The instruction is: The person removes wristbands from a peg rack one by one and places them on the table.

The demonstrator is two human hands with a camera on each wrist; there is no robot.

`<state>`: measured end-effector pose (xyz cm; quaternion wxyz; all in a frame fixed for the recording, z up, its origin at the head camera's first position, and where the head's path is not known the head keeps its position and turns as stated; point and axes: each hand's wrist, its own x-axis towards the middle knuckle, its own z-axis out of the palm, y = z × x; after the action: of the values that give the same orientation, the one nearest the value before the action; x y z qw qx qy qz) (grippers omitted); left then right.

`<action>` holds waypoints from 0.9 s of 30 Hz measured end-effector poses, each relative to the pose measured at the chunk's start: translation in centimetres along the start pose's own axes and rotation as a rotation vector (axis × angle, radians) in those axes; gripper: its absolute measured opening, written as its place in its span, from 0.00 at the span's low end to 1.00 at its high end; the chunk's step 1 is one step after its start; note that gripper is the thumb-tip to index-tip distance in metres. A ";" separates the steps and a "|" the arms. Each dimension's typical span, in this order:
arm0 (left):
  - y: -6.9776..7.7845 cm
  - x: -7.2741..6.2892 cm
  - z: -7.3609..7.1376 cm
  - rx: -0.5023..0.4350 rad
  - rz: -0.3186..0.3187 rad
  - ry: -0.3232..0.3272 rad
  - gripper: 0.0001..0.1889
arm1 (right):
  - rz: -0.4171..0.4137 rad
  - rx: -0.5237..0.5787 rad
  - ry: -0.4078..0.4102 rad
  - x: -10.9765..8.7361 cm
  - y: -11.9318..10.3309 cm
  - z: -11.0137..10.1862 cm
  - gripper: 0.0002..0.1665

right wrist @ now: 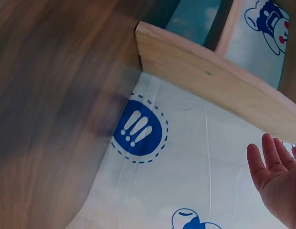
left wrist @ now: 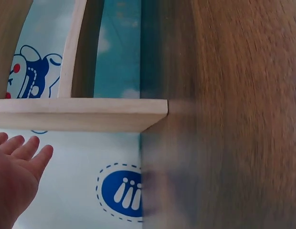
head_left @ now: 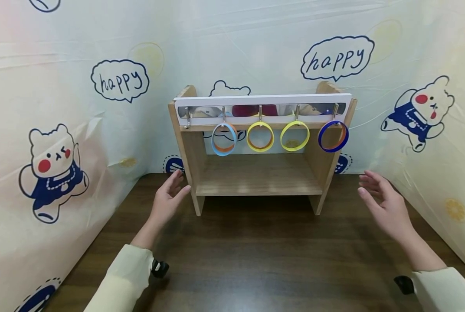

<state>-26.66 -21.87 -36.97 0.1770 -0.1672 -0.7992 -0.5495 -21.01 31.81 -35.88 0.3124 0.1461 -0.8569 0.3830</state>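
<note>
A small wooden shelf (head_left: 256, 173) stands on the table, with a white hook rail (head_left: 263, 99) along its top front. From its hooks hang a light blue ring (head_left: 220, 152), a yellow ring (head_left: 260, 149), another yellow ring (head_left: 295, 148) and a dark blue ring (head_left: 346, 136); orange shows on the inside of several. The leftmost hook (head_left: 187, 118) bears nothing. My left hand (head_left: 167, 198) hovers just outside the shelf's left side panel, fingers relaxed and holding nothing. Further out from the right panel, my right hand (head_left: 388, 209) is held up likewise, with nothing in it.
The dark brown wooden table (head_left: 252, 255) stretches in front of the shelf. A pale printed cloth (head_left: 232, 52) with bears and "happy" bubbles encloses the back and both sides. Black wrist straps (head_left: 160, 268) show near the cuffs of light sleeves (head_left: 127, 273).
</note>
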 end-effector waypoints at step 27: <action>-2.9 1.8 2.5 -0.129 -0.054 0.069 0.37 | 0.161 0.541 0.090 5.0 -3.7 1.5 0.12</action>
<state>-29.87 -20.37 -39.34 0.1786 -0.1377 -0.7598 -0.6097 -23.67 28.20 -31.35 0.2683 0.1383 -0.7178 0.6274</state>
